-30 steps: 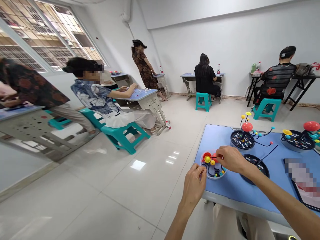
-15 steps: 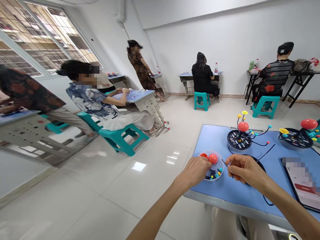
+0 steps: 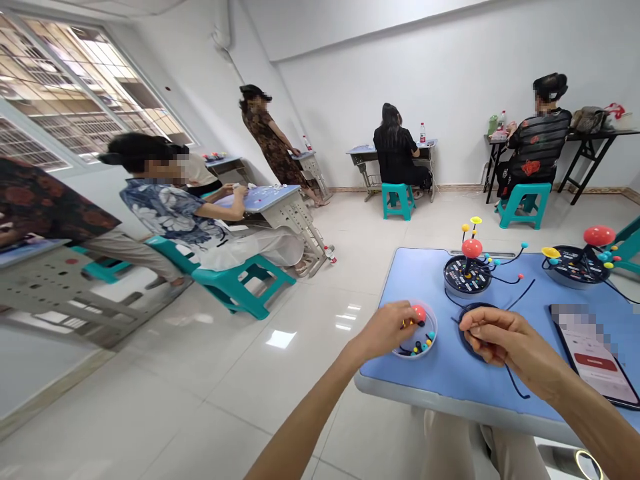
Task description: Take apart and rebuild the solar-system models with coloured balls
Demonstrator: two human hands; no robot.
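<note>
My left hand (image 3: 393,327) reaches over the rim of a clear round tub (image 3: 434,337), its fingers closed together. What they pinch, if anything, is hidden, though a speck of yellow shows by the fingertips. The tub holds a red ball (image 3: 419,313), small blue and yellow beads (image 3: 426,345) and short black pieces. To the right, my right hand (image 3: 500,337) is closed in a pinch on a thin black rod (image 3: 455,320), of which only a short end shows. Behind and below that hand sits a round black base (image 3: 469,343), partly covered, with thin black arms sticking out.
Two planet models stand further back: one on a black disc (image 3: 467,279), another (image 3: 575,263) to its right. A phone (image 3: 595,360) lies at the right of the blue desk (image 3: 395,280). Several people sit or stand at other desks, some on green stools (image 3: 245,283).
The view has shifted slightly, so the desk sits further left. My left fingers have lifted a little within the tub. My right hand has turned, hiding most of the rod.
</note>
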